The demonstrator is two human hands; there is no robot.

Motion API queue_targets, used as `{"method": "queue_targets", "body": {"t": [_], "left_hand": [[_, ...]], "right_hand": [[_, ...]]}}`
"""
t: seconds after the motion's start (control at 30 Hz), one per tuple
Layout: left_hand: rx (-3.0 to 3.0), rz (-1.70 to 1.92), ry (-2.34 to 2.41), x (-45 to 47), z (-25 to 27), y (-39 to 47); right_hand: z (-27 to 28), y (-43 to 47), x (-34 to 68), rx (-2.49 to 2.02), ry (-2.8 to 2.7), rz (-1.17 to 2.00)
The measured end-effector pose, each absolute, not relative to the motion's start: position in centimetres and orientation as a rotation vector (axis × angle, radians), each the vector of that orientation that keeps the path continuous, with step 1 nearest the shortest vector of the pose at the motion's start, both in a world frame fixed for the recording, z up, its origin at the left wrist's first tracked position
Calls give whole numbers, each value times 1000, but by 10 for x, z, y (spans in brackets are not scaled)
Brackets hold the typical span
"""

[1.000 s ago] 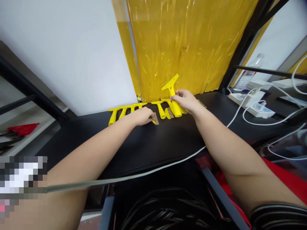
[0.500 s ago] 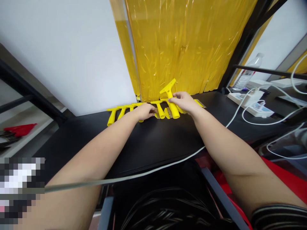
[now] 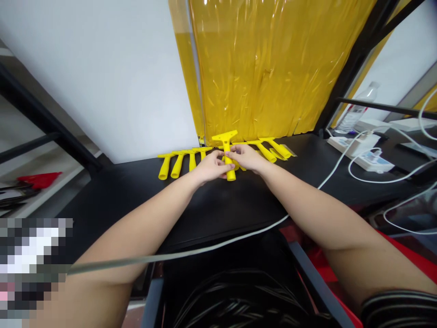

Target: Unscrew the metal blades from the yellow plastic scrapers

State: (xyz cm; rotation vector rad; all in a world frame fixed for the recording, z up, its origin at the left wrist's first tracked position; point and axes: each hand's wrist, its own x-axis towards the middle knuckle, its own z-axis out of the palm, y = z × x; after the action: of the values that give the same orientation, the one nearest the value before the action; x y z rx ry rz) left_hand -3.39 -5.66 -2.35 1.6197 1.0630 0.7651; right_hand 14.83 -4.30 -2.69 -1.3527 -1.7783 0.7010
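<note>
A yellow T-shaped scraper (image 3: 224, 136) is raised above the table at the middle, its wide head up and its hollow handle toward me. My left hand (image 3: 212, 167) grips the lower handle from the left, fingers closed on it. My right hand (image 3: 248, 157) pinches the same handle higher up, from the right. Behind and beside my hands, several more yellow scrapers lie in a row, such as a scraper (image 3: 177, 166) on the left and a scraper (image 3: 268, 152) on the right. My hands hide the middle of the row.
The black tabletop (image 3: 218, 214) meets a white panel (image 3: 146, 91) and a yellow film sheet (image 3: 252, 73) at the back. White power strips (image 3: 368, 157) with cables and a clear bottle (image 3: 358, 109) stand at right. A pale cable (image 3: 205, 248) hangs across the front.
My right hand has carried the scraper left and down. My left hand has moved up from beside the row and closed on its handle. The view has shifted slightly.
</note>
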Motion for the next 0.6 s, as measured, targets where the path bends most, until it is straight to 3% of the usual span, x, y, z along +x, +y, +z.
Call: {"method": "queue_targets", "body": {"t": [0.2, 0.43, 0.6], "left_hand": [[1952, 799, 1399, -43, -22, -45], [2340, 562, 1667, -46, -10, -35], [2291, 437, 1762, -45, -7, -27]], "right_hand": [[-28, -47, 148, -1637, -2018, 216], [-32, -51, 143, -1827, -2073, 220], [-32, -50, 143, -1849, -2055, 251]]}}
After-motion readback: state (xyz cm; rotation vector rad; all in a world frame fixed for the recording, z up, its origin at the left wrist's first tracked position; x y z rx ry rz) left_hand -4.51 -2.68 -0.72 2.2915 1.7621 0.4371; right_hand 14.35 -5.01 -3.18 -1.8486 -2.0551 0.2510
